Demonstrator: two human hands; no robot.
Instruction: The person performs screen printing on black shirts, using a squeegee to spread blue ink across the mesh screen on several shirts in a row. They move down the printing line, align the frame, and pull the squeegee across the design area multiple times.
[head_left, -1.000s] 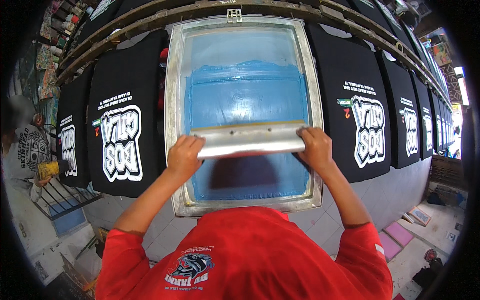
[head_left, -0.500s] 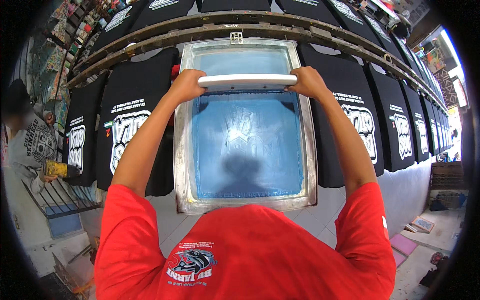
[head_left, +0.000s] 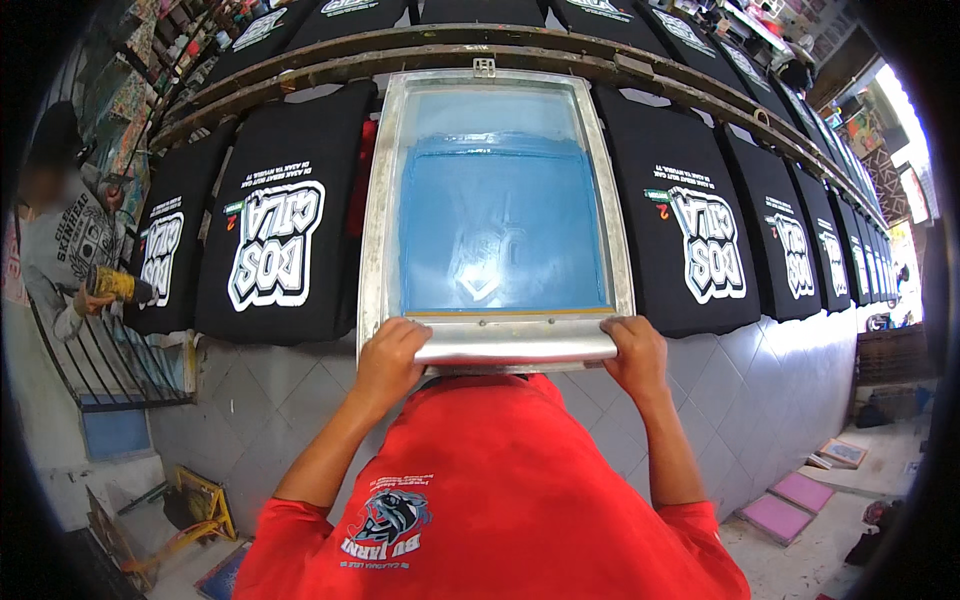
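A squeegee (head_left: 515, 342) with a silver metal handle lies across the near end of a screen printing frame (head_left: 372, 240). My left hand (head_left: 393, 352) is closed round the handle's left end, and my right hand (head_left: 636, 352) grips its right end. Beyond the squeegee's blade the blue mesh (head_left: 505, 220) shows a faint lettering stencil, with a ridge of ink along its far edge. The frame rests on the printing bench, its far side at a metal hinge clamp (head_left: 484, 68). Whatever lies beneath the screen is mostly hidden.
Black printed shirts lie on boards beside the frame, one at left (head_left: 285, 220) and one at right (head_left: 680, 220), with several further along. A wooden rail (head_left: 330, 78) runs behind. At far left a person (head_left: 70, 230) holds a yellow-and-black tool (head_left: 118, 284).
Both hands have drawn the squeegee from the far end of the screen to its near end, toward my body. My arms are now bent. The view has shifted slightly.
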